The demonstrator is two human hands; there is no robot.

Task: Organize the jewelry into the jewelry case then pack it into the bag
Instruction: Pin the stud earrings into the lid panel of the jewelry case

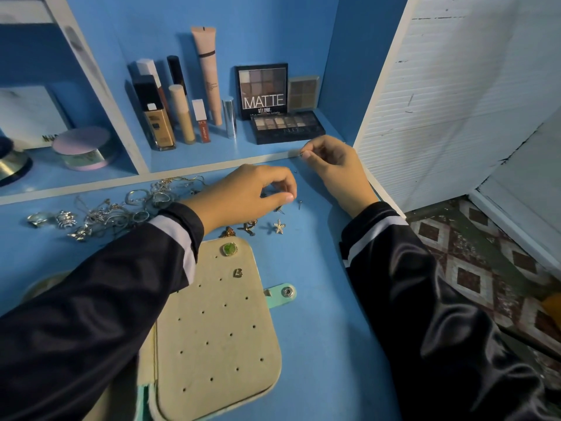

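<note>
Silver rings and chains (pixel 115 208) tangle middle left on my blue tabletop (pixel 318 299). Lower centre, the beige perforated jewelry case (pixel 218 329) runs lengthwise down the frame, just below my left hand (pixel 258 196), fingers (pixel 285 180) curled over small earrings (pixel 278 226); whether they grip one I cannot tell. Upper centre, a black palette (pixel 261 91) reads "MATTE". My right hand (pixel 331 161), farther from the case, pinches a tiny metal stud (pixel 301 153).

The jewelry case (pixel 218 329) panel looks like matt beige felt, with a shiny metal snap (pixel 287 292). The jewelry pile (pixel 121 208) is glossy silver metal. The sleeves (pixel 440 314) are glossy satin cloth. The bench (pixel 312 268) is smooth painted blue.
</note>
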